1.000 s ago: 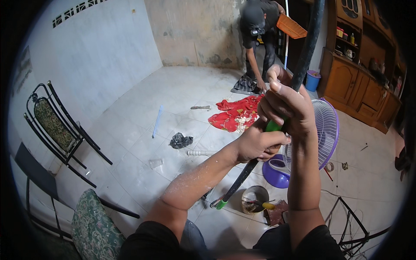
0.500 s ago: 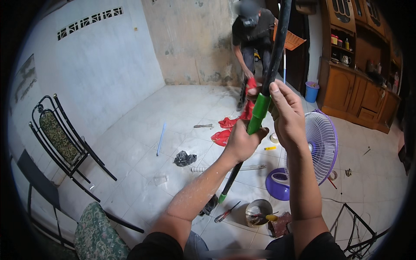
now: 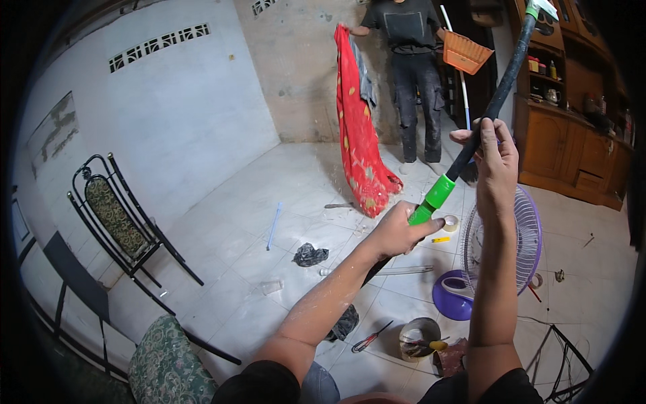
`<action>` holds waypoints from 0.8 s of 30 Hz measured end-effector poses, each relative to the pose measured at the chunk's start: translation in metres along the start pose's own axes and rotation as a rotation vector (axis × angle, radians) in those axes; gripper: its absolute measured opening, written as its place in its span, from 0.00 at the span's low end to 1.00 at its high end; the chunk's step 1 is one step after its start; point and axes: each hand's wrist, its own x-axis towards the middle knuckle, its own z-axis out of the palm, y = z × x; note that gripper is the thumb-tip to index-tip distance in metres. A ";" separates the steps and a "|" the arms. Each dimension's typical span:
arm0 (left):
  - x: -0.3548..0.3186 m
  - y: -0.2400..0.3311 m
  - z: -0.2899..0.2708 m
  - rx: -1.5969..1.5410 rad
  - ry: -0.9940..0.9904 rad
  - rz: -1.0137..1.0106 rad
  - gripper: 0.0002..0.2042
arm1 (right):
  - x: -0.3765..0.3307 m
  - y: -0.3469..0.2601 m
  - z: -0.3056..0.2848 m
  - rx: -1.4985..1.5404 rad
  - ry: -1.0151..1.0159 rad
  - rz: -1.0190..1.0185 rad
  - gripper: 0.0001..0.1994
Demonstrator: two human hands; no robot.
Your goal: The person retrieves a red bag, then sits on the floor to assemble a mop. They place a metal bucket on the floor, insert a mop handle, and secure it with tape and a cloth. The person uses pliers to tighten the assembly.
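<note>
A long black pole (image 3: 509,75) with a bright green collar (image 3: 439,192) slants across my view, rising to the upper right. At its top end shows a green and white fitting (image 3: 540,9), partly cut off by the picture's edge. My left hand (image 3: 398,232) is wrapped round the pole at the lower end of the collar. Higher up, my right hand (image 3: 496,156) holds the black tube between thumb and fingers. The pole's lower part passes behind my left forearm.
A person (image 3: 412,50) stands ahead, holding a red cloth (image 3: 356,135) and an orange dustpan (image 3: 467,54). A purple fan (image 3: 531,236) stands beside my right forearm. Near me are a bucket (image 3: 418,330) and a black bag (image 3: 344,324). Chairs (image 3: 118,215) line the left; a wooden cabinet (image 3: 555,145) stands right.
The pole has tilted further right, bringing its top fitting into view. My right hand is now higher above the collar. The other person has straightened up and lifted the red cloth off the floor.
</note>
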 end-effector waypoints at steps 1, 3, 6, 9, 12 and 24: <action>-0.002 -0.002 -0.005 -0.003 0.044 0.010 0.16 | 0.000 -0.008 -0.007 -0.146 -0.210 0.084 0.12; -0.005 0.004 -0.013 -0.089 0.058 0.020 0.16 | -0.011 -0.007 -0.018 -0.251 -0.513 0.249 0.13; -0.004 0.017 -0.019 -0.221 0.046 0.042 0.16 | -0.020 -0.013 -0.005 -0.445 -0.275 0.128 0.29; -0.008 0.014 -0.023 -0.269 -0.009 0.029 0.17 | -0.001 -0.029 0.002 -0.088 -0.006 0.033 0.38; -0.007 0.010 -0.019 -0.249 0.020 0.050 0.17 | 0.001 -0.031 0.009 0.076 0.115 -0.044 0.33; -0.043 0.081 -0.040 -0.544 0.352 0.282 0.41 | -0.076 0.001 0.092 0.062 -0.334 0.025 0.20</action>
